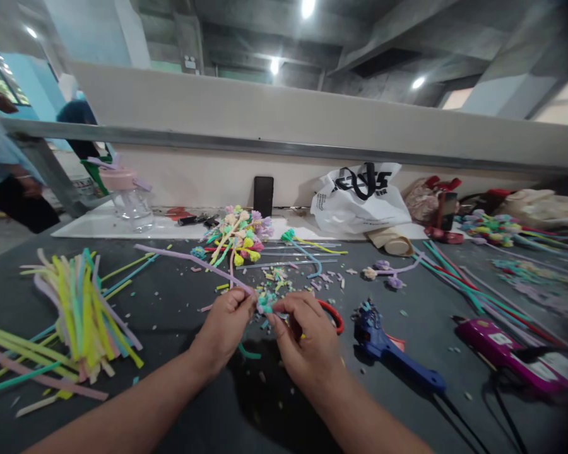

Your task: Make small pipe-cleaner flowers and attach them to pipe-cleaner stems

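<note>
My left hand (230,315) is closed in a pinch on a purple pipe cleaner (194,260), whose long end slants up to the left. Right in front of it, the fingers of my right hand (307,334) pinch at a small teal and pink fuzzy cluster (266,302) between the two hands. A red scissors handle (334,315) shows behind my right hand; whether that hand also holds it I cannot tell. A teal pipe cleaner piece (250,353) hangs or lies below the fingers. Small cut bits (279,276) are scattered beyond.
A pile of pipe cleaners (78,309) lies left. Finished-looking fuzzy flowers (241,233) are heaped ahead, near a phone (264,195). A blue glue gun (397,353) and a magenta tool (511,353) with cords lie right. A bottle (129,198) and white bag (360,198) stand behind.
</note>
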Demonstrator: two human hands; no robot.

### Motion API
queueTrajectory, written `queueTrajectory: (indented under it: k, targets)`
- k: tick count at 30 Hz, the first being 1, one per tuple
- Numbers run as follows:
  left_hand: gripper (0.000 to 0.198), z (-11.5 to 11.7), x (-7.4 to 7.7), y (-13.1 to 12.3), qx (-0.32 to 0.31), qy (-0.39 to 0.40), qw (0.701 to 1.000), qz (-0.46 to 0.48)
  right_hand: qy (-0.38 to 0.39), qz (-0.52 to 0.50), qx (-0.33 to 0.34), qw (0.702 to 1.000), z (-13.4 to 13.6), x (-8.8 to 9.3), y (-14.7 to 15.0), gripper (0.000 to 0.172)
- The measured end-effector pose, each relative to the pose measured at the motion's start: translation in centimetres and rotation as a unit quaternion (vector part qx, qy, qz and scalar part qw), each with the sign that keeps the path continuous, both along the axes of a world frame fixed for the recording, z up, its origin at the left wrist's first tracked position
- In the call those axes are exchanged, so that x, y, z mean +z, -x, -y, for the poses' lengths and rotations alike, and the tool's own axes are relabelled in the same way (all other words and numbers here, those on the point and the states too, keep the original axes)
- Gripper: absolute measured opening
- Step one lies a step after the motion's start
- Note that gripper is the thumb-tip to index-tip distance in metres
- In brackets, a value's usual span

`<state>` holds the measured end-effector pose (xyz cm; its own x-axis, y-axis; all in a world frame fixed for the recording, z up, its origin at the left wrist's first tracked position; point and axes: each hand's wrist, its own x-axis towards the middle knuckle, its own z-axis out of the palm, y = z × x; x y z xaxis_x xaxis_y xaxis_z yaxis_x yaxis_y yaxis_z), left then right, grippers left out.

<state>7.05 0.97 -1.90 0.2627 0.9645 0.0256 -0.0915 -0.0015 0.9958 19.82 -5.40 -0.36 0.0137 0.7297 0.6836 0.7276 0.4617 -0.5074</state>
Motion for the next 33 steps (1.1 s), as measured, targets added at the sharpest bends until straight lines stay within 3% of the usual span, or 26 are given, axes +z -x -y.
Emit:
queueTrajectory:
  k: [6, 15, 18, 22, 28, 31, 33]
  targets:
    - [0.021, 0.4, -0.5, -0.3, 0.057, -0.003, 0.998, -0.001, -0.005, 0.002, -0.028, 1.0, 0.0, -0.4, 0.3, 0.009]
    - [0.026, 1.6, 1.1, -0.7, -0.024, 0.171, 0.972, 0.16, -0.085, 0.153, 0.06, 0.983, 0.5, -0.2, 0.1, 0.014]
    - [0.028, 1.3, 0.9, -0.5, -0.06, 0.181, 0.969, 0.158, -0.06, 0.083, 0.076, 0.992, 0.1, 0.1, -0.6, 0.013]
    - [0.026, 0.6, 0.6, -0.2, -0.068, 0.177, 0.968, 0.164, -0.03, -0.056, 0.024, 0.998, -0.5, 0.3, -1.5, 0.01]
    - [0.026, 0.1, 0.3, -0.1, -0.083, 0.161, 0.969, 0.17, 0.029, -0.091, 0.063, 0.993, -1.2, -0.4, -1.0, 0.008]
    - [0.021, -0.1, 0.0, -0.2, -0.062, 0.139, 0.979, 0.136, 0.068, -0.115, 0.062, 0.989, -1.3, -0.4, -0.8, 0.006]
    - [0.017, -0.4, -0.1, -0.1, -0.022, 0.094, 0.994, 0.056, 0.118, -0.162, 0.051, 0.978, -1.4, -0.3, -0.8, 0.005]
